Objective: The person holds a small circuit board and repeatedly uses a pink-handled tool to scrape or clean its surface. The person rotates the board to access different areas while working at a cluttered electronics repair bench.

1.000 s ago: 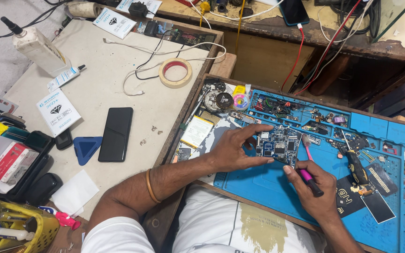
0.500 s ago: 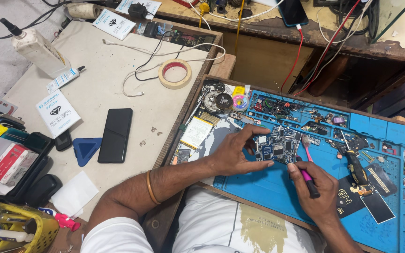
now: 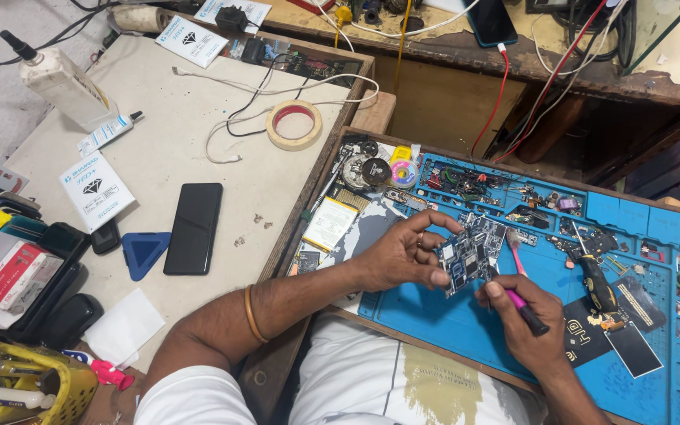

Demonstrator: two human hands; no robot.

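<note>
My left hand (image 3: 399, 256) pinches the circuit board (image 3: 470, 256) by its near-left edge, tilted above the blue mat (image 3: 434, 323); my right hand (image 3: 525, 327), just right of the board, clasps a pink-handled tool (image 3: 525, 307) angled up-left toward it.

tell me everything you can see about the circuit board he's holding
The circuit board is a small, flat, roughly rectangular piece, dark with silvery metal shields and tiny parts, and an uneven outline. It is lifted off the blue mat and tilted, pinched by the left hand, thumb below, fingers on its upper edge. The right hand holds a pink-handled tool with its tip at the board's lower right edge.
</note>
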